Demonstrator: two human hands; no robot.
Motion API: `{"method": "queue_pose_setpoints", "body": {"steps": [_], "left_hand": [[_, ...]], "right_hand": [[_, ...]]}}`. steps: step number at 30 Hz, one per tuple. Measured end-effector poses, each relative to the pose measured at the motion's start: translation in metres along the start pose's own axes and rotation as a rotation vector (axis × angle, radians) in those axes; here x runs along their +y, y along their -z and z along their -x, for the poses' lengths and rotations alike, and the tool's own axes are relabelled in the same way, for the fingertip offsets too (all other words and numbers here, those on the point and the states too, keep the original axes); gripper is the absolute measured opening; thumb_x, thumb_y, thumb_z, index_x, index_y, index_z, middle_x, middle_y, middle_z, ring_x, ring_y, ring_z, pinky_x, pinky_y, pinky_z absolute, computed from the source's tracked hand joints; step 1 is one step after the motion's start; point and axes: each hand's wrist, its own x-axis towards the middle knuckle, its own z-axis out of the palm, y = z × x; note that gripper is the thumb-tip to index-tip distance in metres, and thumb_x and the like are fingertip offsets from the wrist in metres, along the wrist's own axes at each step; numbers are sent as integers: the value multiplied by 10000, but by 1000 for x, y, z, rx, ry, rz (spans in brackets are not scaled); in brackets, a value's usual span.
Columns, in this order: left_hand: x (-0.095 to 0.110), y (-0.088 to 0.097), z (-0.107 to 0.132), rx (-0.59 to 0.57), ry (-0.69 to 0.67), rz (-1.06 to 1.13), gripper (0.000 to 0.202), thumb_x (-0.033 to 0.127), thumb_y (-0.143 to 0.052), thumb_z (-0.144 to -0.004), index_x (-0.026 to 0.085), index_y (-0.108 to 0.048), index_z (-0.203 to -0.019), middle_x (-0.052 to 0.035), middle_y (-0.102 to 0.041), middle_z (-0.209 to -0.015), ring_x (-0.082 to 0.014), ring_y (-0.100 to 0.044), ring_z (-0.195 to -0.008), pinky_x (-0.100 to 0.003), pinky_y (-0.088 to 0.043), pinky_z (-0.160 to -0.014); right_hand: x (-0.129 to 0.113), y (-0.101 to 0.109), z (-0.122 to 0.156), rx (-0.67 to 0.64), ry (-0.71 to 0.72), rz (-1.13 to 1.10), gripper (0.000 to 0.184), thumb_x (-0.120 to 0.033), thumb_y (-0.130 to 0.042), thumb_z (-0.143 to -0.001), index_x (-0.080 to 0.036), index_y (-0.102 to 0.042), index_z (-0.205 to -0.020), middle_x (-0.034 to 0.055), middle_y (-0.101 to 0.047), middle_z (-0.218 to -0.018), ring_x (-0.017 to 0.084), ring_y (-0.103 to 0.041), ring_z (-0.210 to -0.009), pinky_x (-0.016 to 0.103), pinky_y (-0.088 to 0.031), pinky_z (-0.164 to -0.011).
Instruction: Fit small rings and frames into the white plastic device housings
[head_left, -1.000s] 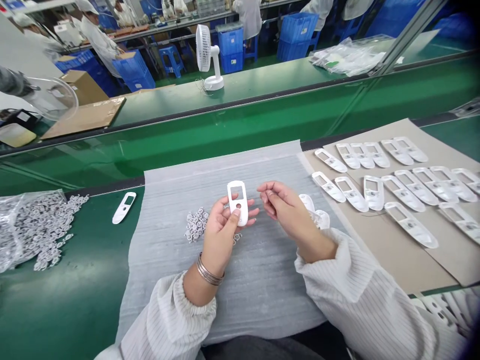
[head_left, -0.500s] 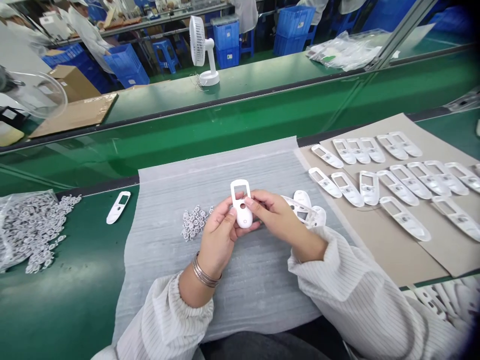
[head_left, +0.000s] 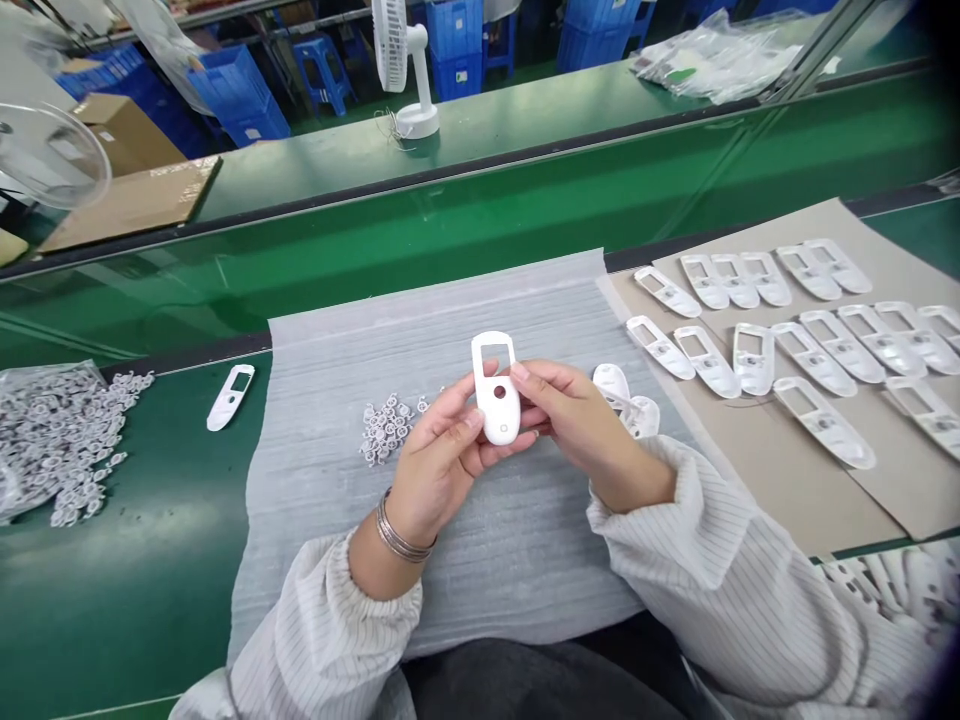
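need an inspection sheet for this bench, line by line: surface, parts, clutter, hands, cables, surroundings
Surface: green bench, partly covered by a grey sheet and, at right, brown board.
Parts: one white casing held above the sheet; a pile of small grey pieces on it; rows of other casings on the board.
Clutter: open plastic bag of grey pieces and a lone casing at left.
Hands: left hand and right hand both grip the held casing.
Cables: thin tangled wire beside the fan.
Surroundings: blue crates and a blue stool beyond the ledge.
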Motion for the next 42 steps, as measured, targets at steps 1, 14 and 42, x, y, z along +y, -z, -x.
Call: {"method": "queue_pose_setpoints", "body": {"steps": [1, 14, 42], "left_hand": [[0, 0, 0, 8, 1, -2, 371, 203, -583, -954, 231, -611, -1323, -76, -686, -1235, -234, -710, -1075, -290, -638, -893], [5, 0, 1, -29, 29, 152, 393, 187, -526, -981, 253, -567, -1366, -97, -680, -1267, -174, -722, -1038, -229, -618, -887], [7, -3, 3, -45, 25, 140, 452, 194, -515, -986, 299, -498, -1426, -79, -685, -1252, -173, -721, -1041, -261, -611, -917]], "right_hand": [[0, 0, 0, 0, 15, 10, 437, -618, -751, -804, -185, -724, -857, 4, -619, -720, 100, -584, -599, 169, -486, -516], [-1, 4, -5, 217, 129, 53, 343, -144, -530, -778, -199, -694, -1074, 10, -587, -951, 84, -550, -687, 177, -428, -525], [-4, 1, 0, 235, 256, 16, 422, -550, -603, -966, -180, -629, -1168, 83, -713, -1042, 102, -624, -599, 218, -483, -496]]}}
